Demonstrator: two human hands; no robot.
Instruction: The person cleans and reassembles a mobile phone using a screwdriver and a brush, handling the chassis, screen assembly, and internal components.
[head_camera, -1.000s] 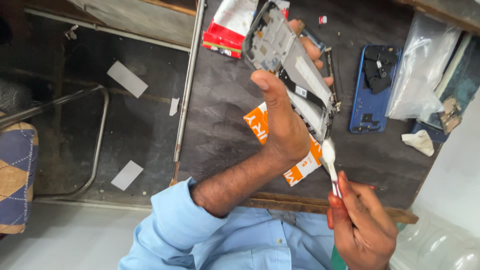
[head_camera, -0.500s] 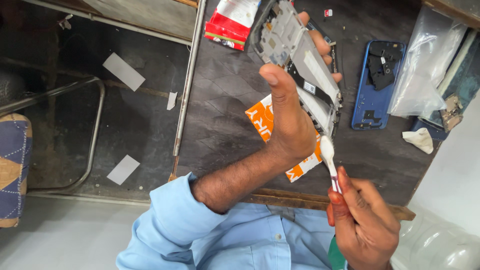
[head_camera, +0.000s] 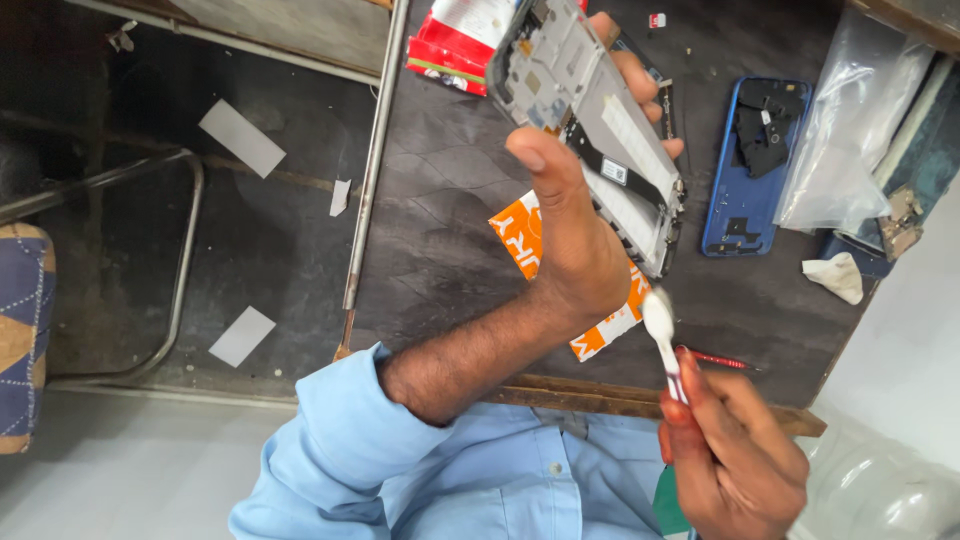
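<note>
Head view: left hand (head_camera: 575, 235) gripping phone frame (head_camera: 590, 120), right hand (head_camera: 735, 455) pinching swab (head_camera: 660, 325), above dark table (head_camera: 440, 240).

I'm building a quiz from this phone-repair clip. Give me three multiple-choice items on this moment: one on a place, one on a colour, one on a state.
1. Where does the blue phone back cover lie?
A. On the dark table, beyond the raised phone frame
B. On the floor by the chair
C. In the right hand

2. What colour is the tip of the swab?
A. Black
B. White
C. Green

3. How is the opened phone frame at this moment?
A. Flat on the table
B. Held up in the left hand
C. Sealed in a plastic bag

Answers:
1. A: the cover rests on the dark table past the frame, next to a clear plastic bag.
2. B: the tip held up by the right hand is white.
3. B: the left hand grips the frame above the table, thumb on its near edge.
</note>
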